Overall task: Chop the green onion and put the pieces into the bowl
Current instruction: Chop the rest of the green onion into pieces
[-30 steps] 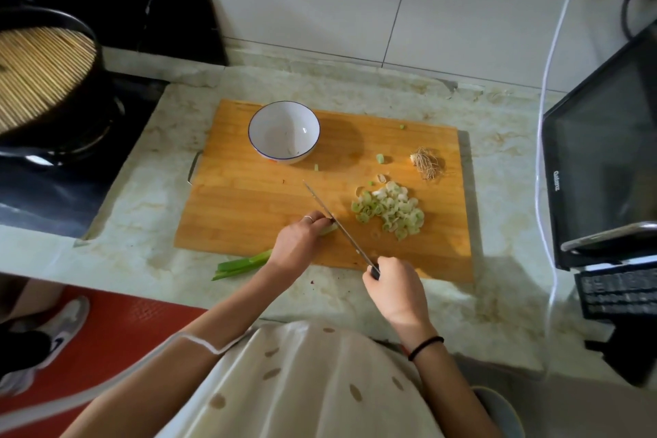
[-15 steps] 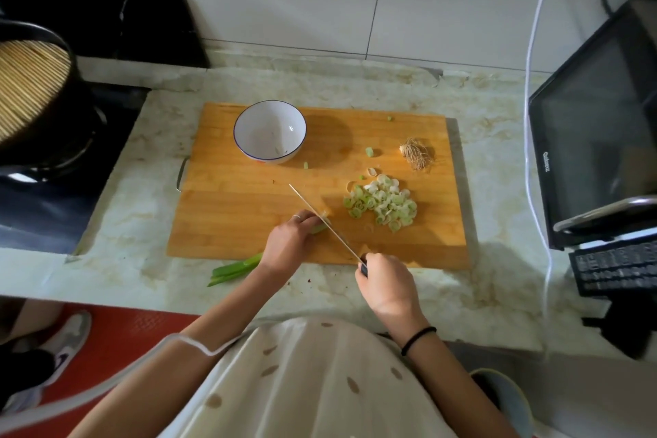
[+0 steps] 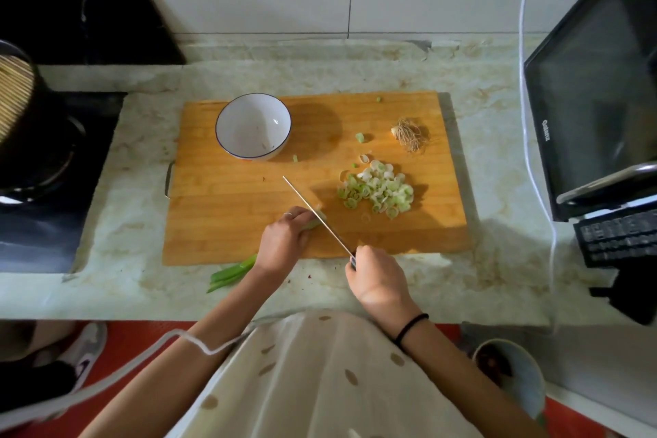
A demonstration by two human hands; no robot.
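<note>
Near the front edge of the cutting board (image 3: pixel 231 217), my left hand (image 3: pixel 282 242) curls over the green onion (image 3: pixel 231 272), pinning its pale end to the wood right against the knife (image 3: pixel 313 210) so the stalk cannot roll under the cut. The green leaves trail off the board's front edge onto the counter. My right hand (image 3: pixel 377 277) is wrapped round the knife handle just off that same edge, and the blade slants away toward the board's middle. Whether the tip touches the wood I cannot tell.

Cut rings lie in a pile (image 3: pixel 377 190) on the board's right half, clear of the blade, which leaves room for fresh slices. The bowl (image 3: pixel 241 117) stands at the board's far left and looks almost bare, so the transfer, I judge, is yet to come. A root end (image 3: pixel 409 135) sits at the far right, with a stray piece (image 3: pixel 360 137) beside it. Off the board's left stands a dark pot (image 3: pixel 28 124); off its right is a dark-fronted appliance (image 3: pixel 597 89) with a white cable (image 3: pixel 526 46). Between pile and bowl I see bare wood and the blade's own line.
</note>
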